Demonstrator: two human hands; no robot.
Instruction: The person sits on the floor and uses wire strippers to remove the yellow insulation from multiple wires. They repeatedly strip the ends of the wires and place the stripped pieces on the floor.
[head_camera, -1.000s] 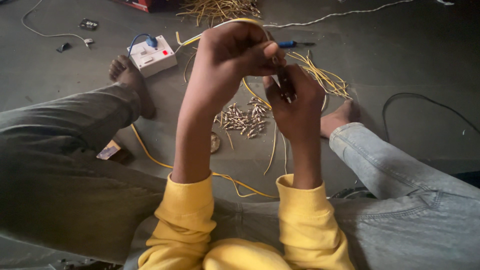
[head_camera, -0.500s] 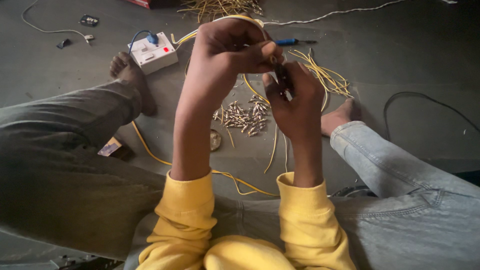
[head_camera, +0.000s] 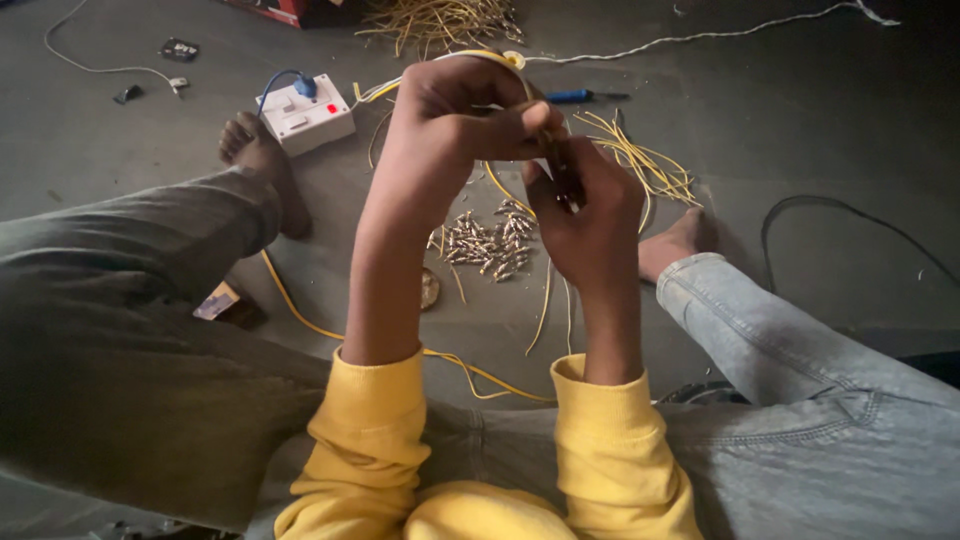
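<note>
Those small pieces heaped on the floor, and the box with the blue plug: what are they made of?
The small pieces look like metal: pale and glinting, though too small to be sure. The white box looks like smooth moulded plastic with a matte finish. The floor seems to be bare grey concrete.

Yellow wire (head_camera: 497, 62) — looped, pinched — dark connector (head_camera: 562, 172) upright.

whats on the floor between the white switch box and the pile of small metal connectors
In the head view, mostly bare floor between white switch box and connector pile, crossed by the left forearm.
</note>
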